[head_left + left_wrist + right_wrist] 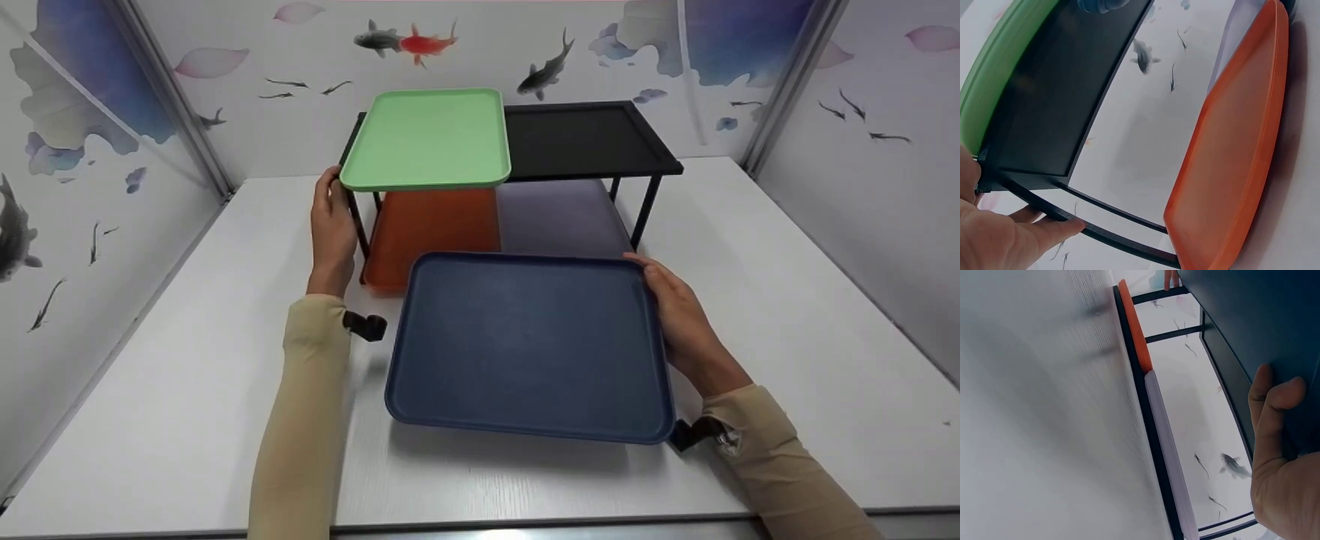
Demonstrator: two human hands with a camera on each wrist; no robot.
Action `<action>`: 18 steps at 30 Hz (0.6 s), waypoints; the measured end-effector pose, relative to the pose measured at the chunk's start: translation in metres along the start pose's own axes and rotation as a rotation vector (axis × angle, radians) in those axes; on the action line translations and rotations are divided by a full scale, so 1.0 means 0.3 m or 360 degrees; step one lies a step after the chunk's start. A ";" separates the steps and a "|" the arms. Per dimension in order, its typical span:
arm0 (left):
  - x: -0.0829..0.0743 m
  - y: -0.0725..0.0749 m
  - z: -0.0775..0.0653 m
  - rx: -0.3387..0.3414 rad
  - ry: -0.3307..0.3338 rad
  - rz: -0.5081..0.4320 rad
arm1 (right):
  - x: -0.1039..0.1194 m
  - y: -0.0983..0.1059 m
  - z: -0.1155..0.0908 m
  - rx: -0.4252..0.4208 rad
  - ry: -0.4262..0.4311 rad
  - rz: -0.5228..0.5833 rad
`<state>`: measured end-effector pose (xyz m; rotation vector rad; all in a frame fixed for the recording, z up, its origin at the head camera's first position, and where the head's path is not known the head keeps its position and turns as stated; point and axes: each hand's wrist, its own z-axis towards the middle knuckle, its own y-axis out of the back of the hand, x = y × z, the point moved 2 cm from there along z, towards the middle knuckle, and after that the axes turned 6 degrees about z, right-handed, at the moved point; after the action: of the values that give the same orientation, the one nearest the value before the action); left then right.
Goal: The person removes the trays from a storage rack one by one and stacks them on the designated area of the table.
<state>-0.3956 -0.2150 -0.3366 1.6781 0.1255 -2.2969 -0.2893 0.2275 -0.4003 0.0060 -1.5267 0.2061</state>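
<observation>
My right hand (681, 319) grips a dark blue tray (529, 345) by its right edge. The tray is held above the table in front of a black two-tier rack (589, 139). In the right wrist view, bent fingers (1269, 402) lie against the tray's underside. At the rack's front left corner, my left hand (332, 236) holds the black post just below the upper shelf. A light green tray (427, 139) lies on the left half of that shelf, its near edge beside my left fingertips. On the lower tier, an orange tray (1227, 152) sits to the left of a pale purple tray (559, 214).
The rack stands on a white table (202, 360), toward its back. White panels (285, 142) painted with fish and petals enclose the back and both sides. The table's front edge (540, 519) runs along the bottom of the head view.
</observation>
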 end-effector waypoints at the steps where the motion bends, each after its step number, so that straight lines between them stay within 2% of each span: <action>1: -0.017 0.000 -0.011 0.0003 0.0004 0.0004 | -0.001 0.000 0.001 0.0001 0.0000 0.0006; 3: -0.049 -0.003 -0.034 0.0013 0.0011 -0.0004 | -0.002 0.001 0.002 0.0003 -0.0003 0.0012; 5: -0.047 -0.003 -0.034 0.0010 0.0003 -0.0002 | -0.002 0.000 0.003 0.0012 -0.0012 0.0013; 10: 0.015 -0.003 0.006 -0.0016 -0.0032 0.0002 | -0.003 -0.001 0.004 0.0050 -0.0046 -0.0013; 18: 0.017 -0.003 0.006 -0.0025 -0.0034 -0.0012 | -0.008 -0.008 0.003 0.0070 -0.0094 -0.0077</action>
<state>-0.3990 -0.2157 -0.3410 1.6477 0.1448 -2.3128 -0.2899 0.2248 -0.4025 0.0848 -1.5788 0.2025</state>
